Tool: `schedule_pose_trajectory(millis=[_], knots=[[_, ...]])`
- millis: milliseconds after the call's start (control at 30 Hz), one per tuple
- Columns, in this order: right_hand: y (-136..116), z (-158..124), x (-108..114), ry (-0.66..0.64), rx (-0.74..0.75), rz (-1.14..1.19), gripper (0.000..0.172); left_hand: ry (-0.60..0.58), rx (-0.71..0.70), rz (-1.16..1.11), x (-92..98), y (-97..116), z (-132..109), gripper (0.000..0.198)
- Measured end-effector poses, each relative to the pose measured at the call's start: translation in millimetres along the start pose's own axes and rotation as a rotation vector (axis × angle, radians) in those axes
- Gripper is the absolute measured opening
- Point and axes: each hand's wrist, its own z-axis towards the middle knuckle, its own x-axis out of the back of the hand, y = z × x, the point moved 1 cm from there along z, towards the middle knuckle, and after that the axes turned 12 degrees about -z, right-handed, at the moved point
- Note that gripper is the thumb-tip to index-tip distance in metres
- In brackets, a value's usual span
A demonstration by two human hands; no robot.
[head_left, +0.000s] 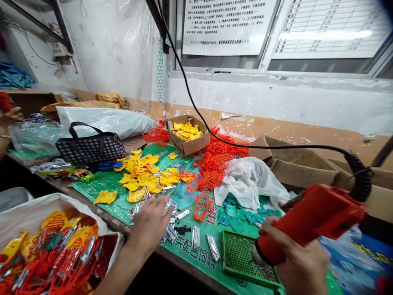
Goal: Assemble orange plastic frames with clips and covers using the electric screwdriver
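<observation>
My right hand (296,262) is wrapped round a red electric screwdriver (310,219), whose tip points down at a green perforated tray (242,256) of small screws. A black cord (215,137) runs from the tool up to the top of the view. My left hand (150,225) reaches forward, fingers down on a heap of small silver plastic parts (172,217) on the green mat (104,184). Whether it grips one is hidden. Yellow plastic pieces (141,176) and orange frame parts (215,164) lie further back.
A cardboard box (188,135) of yellow pieces stands behind the mat. A white bag (248,180) lies to the right, a checked handbag (90,147) to the left. A sack of assembled toys (52,250) sits at lower left. Another person's hand (10,116) shows at far left.
</observation>
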Motion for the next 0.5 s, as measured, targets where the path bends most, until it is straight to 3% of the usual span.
schedule_pose_trajectory(millis=[100,200,267,367,500], knots=[[4,-3,7,-0.042,-0.088,-0.022,0.037,-0.111,-0.079,-0.073,-48.2,36,59,0.029],[8,-8,9,-0.109,-0.1,-0.044,0.034,-0.13,-0.027,-0.088,-89.5,41,103,0.037],[9,-10,9,-0.144,-0.094,-0.051,0.032,-0.146,0.015,-0.117,-104.0,35,117,0.032],[10,-7,10,-0.186,-0.074,-0.085,0.03,-0.14,0.074,-0.189,-103.0,26,119,0.03],[7,13,7,-0.161,-0.013,-0.141,0.03,-0.099,0.189,-0.354,-75.7,12,102,0.029]])
